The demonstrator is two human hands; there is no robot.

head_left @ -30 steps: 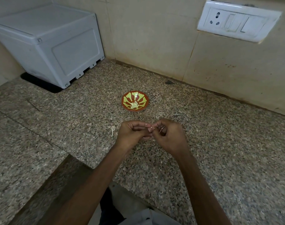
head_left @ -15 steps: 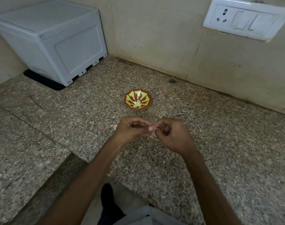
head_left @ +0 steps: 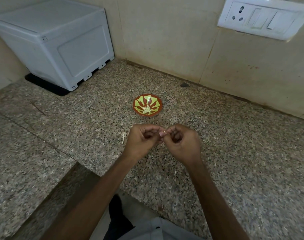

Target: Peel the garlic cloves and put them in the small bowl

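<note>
**Both hands pinch one clove, just near of the bowl**

The left hand and right hand meet fingertip to fingertip above the bench. All the fingers are curled in. Each grip is closed tight on the garlic clove, which shows only as a small pale bit between the fingertips. The rest of it is hidden, so how much skin is left on it cannot be told.

The small bowl, red-brown with green petals inside, stands on the bench just far of the hands, slightly to their left and apart from them. Peeled cloves lie heaped in its bottom. A pale scrap of peel lies on the bench just left of the left hand.

There is open speckled stone all round the bowl, and a wide stretch of it to the right. The tiled wall closes the far side, well beyond the bowl. A white plastic box fills the far left corner, and a switch plate is mounted on the wall at far right. The near edge of the bench runs under the forearms, and a left section of it reaches nearer than the rest.
</note>
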